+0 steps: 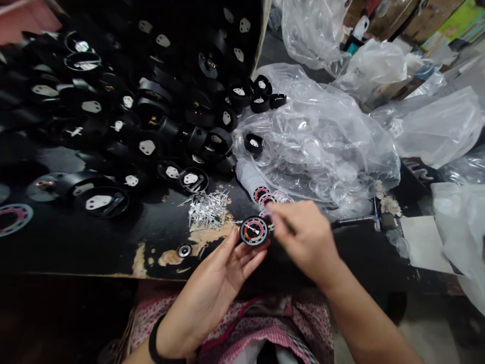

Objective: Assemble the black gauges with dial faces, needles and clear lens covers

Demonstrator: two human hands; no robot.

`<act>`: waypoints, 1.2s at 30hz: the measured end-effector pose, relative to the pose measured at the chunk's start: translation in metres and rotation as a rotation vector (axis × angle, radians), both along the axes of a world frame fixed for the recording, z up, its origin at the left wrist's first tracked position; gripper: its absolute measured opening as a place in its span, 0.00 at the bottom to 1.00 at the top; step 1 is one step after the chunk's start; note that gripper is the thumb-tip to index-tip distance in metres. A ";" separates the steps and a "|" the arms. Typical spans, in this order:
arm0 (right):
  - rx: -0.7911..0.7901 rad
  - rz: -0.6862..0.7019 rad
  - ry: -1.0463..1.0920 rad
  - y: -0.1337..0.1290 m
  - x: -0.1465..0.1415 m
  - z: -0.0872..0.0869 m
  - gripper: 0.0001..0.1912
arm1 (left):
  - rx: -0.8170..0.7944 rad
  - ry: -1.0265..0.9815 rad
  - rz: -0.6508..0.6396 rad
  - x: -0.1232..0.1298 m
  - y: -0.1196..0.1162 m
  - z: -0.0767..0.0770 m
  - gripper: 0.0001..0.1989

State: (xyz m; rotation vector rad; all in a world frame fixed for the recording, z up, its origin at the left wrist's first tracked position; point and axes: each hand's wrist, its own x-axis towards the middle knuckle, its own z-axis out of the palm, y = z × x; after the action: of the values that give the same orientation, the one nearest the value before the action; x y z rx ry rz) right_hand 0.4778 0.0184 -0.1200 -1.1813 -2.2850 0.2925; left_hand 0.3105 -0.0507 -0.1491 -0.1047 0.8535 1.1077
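Observation:
My left hand [231,265] holds a small round dial gauge [254,231], face up, between thumb and fingers. The gauge has a black rim, a ringed face in red, yellow and white, and a white pointer across it. Just to its right, my right hand [303,237] is closed and slightly blurred; what its fingers pinch, if anything, is hidden. Printed dial discs [267,200] lie partly behind that hand, at the near end of a long stack of discs [249,177]. A heap of white pointers [207,210] sits left of the gauge.
Many black gauge housings [147,146] are piled at the left and back. A plastic bag of clear round lenses [322,172] lies at the right, near a metal hammer-like tool [358,219]. A small ring-shaped part [184,251] rests near the table's worn front edge.

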 end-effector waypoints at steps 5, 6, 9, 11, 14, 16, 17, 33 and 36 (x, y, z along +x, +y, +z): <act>0.084 0.156 -0.085 -0.035 -0.011 -0.002 0.11 | 0.067 0.109 0.000 0.000 0.001 0.003 0.11; 0.067 0.155 -0.055 -0.035 -0.011 -0.001 0.11 | 0.078 0.149 -0.008 0.001 0.001 0.003 0.11; -0.075 0.056 0.113 -0.026 -0.012 0.004 0.07 | 0.143 0.261 -0.036 0.005 -0.002 0.000 0.13; -0.212 -0.035 0.192 -0.017 -0.017 0.007 0.09 | 0.205 0.333 -0.060 0.007 -0.006 -0.006 0.16; -0.368 -0.061 0.139 -0.009 -0.027 0.005 0.20 | 0.236 0.420 -0.125 0.007 -0.013 -0.012 0.21; -0.366 -0.066 0.064 -0.009 -0.032 0.001 0.24 | 0.242 0.460 -0.167 0.005 -0.016 -0.012 0.22; -0.334 -0.081 0.035 -0.009 -0.034 0.000 0.24 | 0.249 0.485 -0.177 0.005 -0.016 -0.010 0.22; -0.451 0.087 0.297 -0.014 -0.033 -0.006 0.14 | -0.014 1.410 -0.066 -0.131 -0.113 -0.013 0.22; -0.474 0.254 0.221 -0.019 -0.052 -0.004 0.12 | 0.026 1.745 0.018 -0.156 -0.103 -0.014 0.26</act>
State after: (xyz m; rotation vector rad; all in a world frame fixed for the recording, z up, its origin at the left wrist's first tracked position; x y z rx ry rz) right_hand 0.4254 -0.0004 -0.1236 -1.0036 -2.2283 1.0531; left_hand 0.1544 -0.1542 -0.1633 1.0273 2.3409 1.0556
